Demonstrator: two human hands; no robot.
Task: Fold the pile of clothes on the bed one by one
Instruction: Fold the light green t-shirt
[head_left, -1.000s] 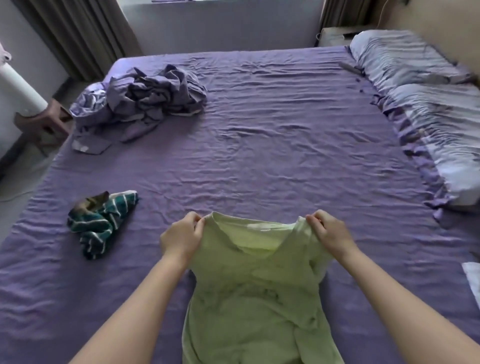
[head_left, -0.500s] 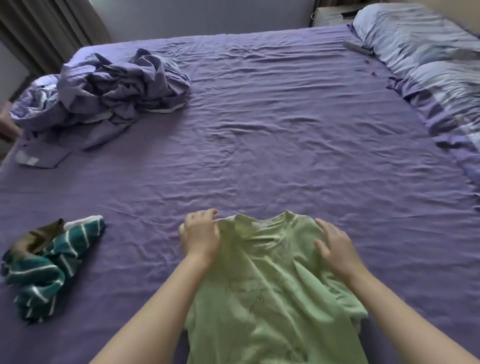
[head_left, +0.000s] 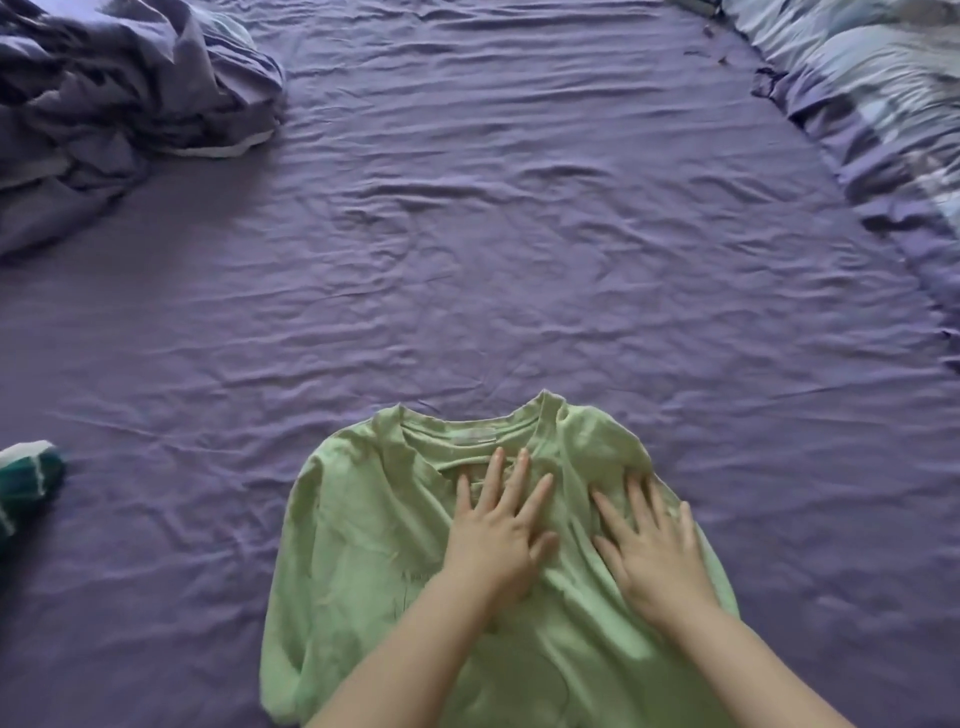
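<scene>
Hands first: my left hand (head_left: 493, 540) and my right hand (head_left: 652, 551) both lie flat on a pale green T-shirt (head_left: 363, 545), fingers straight and spread apart, gripping nothing, palms pressing the cloth down near the chest. The shirt sits in the lower centre of the frame, spread on the purple bed (head_left: 519, 260) with its collar (head_left: 467, 434) pointing away from me and its hem running out of view at the bottom edge. I judge the flat palms are there to smooth wrinkles and pin the fabric so it lies even before any fold; creases show around my right hand, and the sleeves look tucked or bunched at the sides, so no neat fold is made yet. In the upper left of the frame a crumpled heap of purple-grey clothes (head_left: 119, 104) waits, well apart from the shirt. At the far left edge a green and white striped garment (head_left: 26, 478) lies bunched. Pillows (head_left: 872, 93) fill the upper right corner.
</scene>
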